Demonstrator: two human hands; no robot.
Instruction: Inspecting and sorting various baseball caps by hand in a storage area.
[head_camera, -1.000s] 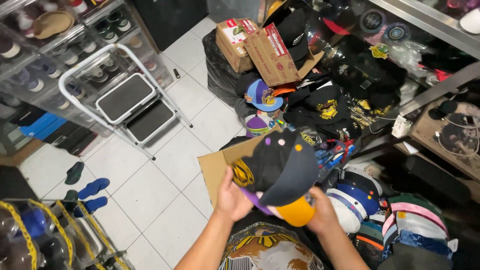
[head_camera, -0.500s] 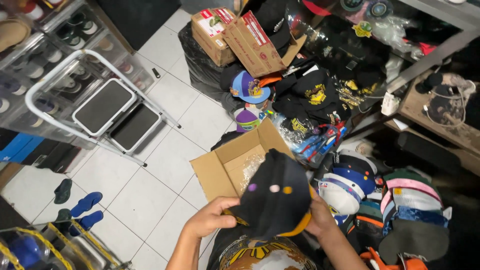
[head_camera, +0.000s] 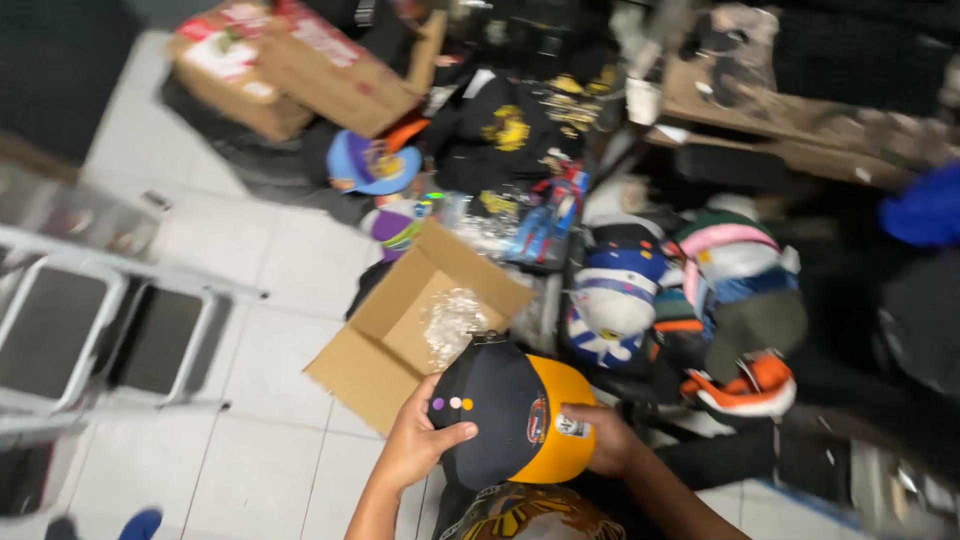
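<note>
We hold black cap with yellow brim (head_camera: 512, 410) over open cardboard box (head_camera: 415, 325) on tiled floor (head_camera: 260, 270). Left hand (head_camera: 420, 445) fingers clamped on crown, right hand (head_camera: 605, 440) fingers clamped on brim. Step, we judge: inspecting cap. Steady two-handed grip needed.

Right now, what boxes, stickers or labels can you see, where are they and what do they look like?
Open cardboard box: floor, beyond the cap, brown, flaps open.
Printed cartons: top left, brown with red and white.
Round sticker: on the cap's yellow brim, held by left hand and right hand.
</note>
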